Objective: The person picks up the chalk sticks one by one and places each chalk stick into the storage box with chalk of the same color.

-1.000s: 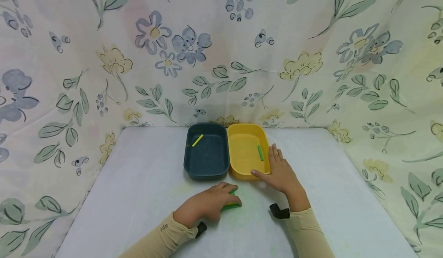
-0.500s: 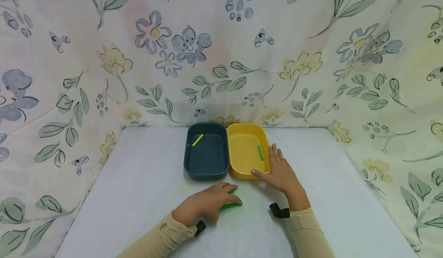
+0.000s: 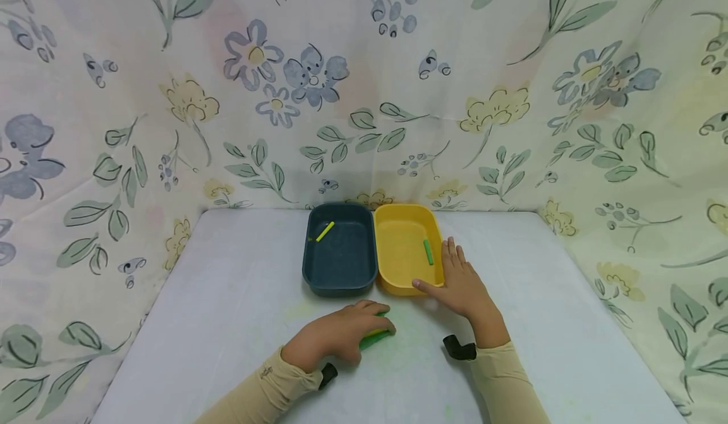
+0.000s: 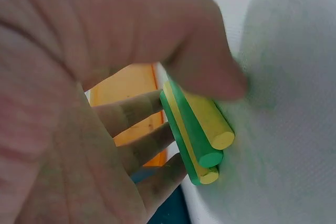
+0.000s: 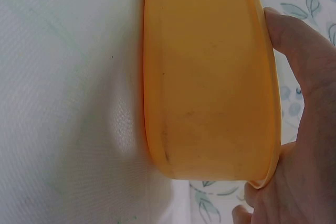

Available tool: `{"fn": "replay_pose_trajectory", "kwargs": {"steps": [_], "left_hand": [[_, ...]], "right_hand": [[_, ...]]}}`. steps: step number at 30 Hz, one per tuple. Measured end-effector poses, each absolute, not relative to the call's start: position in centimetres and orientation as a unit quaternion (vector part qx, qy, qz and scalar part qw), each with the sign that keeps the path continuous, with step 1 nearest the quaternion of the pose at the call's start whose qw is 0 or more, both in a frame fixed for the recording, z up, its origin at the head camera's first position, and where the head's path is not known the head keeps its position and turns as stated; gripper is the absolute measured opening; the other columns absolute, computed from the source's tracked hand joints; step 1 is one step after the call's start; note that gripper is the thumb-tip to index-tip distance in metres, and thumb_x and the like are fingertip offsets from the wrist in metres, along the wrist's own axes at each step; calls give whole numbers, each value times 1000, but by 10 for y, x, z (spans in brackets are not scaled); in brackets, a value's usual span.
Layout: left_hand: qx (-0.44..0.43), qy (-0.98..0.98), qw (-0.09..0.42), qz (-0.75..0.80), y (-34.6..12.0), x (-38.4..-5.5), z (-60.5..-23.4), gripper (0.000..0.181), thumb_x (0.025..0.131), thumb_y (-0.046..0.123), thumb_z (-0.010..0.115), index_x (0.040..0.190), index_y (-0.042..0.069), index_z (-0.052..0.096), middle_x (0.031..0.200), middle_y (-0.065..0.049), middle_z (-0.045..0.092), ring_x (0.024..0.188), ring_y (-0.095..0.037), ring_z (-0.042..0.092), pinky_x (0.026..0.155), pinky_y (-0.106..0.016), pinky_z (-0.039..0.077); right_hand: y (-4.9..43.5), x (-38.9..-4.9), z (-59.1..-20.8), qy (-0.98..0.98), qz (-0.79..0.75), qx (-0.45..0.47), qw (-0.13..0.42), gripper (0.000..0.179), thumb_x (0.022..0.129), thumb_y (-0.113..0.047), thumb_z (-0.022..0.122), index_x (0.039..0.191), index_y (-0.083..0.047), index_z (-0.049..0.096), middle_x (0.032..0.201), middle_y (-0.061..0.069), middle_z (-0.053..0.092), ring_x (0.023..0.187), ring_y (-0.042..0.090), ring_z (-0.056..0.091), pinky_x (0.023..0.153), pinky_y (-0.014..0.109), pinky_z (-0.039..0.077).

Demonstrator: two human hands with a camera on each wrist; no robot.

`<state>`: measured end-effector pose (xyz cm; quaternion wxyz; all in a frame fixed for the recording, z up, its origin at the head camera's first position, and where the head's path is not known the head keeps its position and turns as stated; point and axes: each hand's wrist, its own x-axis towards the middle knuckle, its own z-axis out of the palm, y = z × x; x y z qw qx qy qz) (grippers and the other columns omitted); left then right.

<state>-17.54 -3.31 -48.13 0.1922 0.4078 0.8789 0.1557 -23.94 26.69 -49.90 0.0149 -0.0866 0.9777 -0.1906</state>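
Note:
My left hand is low over the table in front of the tubs. It holds several green and yellow chalk sticks side by side, the fingers along one side and the thumb across the other. From above, the hand covers most of that chalk. With fingers straight, my right hand rests at the near right corner of the yellow tub, thumb on the rim. Inside this tub lies a green chalk stick. A yellow chalk stick lies in the dark blue tub.
Both tubs stand side by side toward the back of the white-covered table. Faint green and yellow smudges mark the cloth around the hands. A floral curtain rises behind the table and at its sides.
The chalk under my left hand has turned slightly, and the fingertips around it have drawn in a little. My right hand and both tubs look unmoved.

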Motion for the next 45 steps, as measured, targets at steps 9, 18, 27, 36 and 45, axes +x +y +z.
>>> {"fn": "replay_pose_trajectory", "kwargs": {"steps": [9, 18, 27, 36, 45], "left_hand": [[396, 878, 179, 198, -35, -177, -485, 75, 84, 22, 88, 152, 30, 56, 167, -7, 43, 154, -27, 42, 121, -43, 45], [405, 867, 132, 259, -34, -178, -480, 77, 89, 29, 84, 158, 24, 50, 160, 0, 48, 140, -16, 50, 115, -38, 50], [412, 854, 29, 316, -31, -180, -472, 79, 91, 28, 82, 161, 25, 45, 148, 4, 53, 118, -14, 57, 100, -30, 53], [379, 872, -40, 307, -27, -184, -470, 79, 89, 32, 86, 157, 19, 51, 151, -1, 54, 135, -15, 55, 110, -38, 54], [350, 889, -84, 283, -20, -190, -470, 76, 88, 35, 83, 156, 20, 53, 151, -4, 55, 122, -18, 59, 102, -39, 56]], "right_hand": [[268, -241, -504, 977, -193, -88, 9, 131, 87, -89, 53, 170, -2, 0, 179, 16, -2, 165, 45, 7, 128, 69, 21], [268, -240, -503, 978, -189, -86, 8, 131, 88, -89, 54, 170, -1, 3, 179, 17, -1, 165, 46, 7, 128, 69, 22], [266, -239, -501, 980, -180, -85, 9, 131, 88, -89, 53, 170, -1, 1, 179, 17, -1, 165, 44, 6, 130, 67, 18], [265, -238, -499, 983, -164, -86, 1, 133, 87, -90, 52, 169, 1, 0, 179, 20, -1, 166, 42, 5, 133, 62, 13], [264, -238, -499, 982, -166, -86, 2, 134, 87, -90, 52, 169, 3, 2, 178, 22, 1, 166, 42, 7, 133, 61, 14]]}}
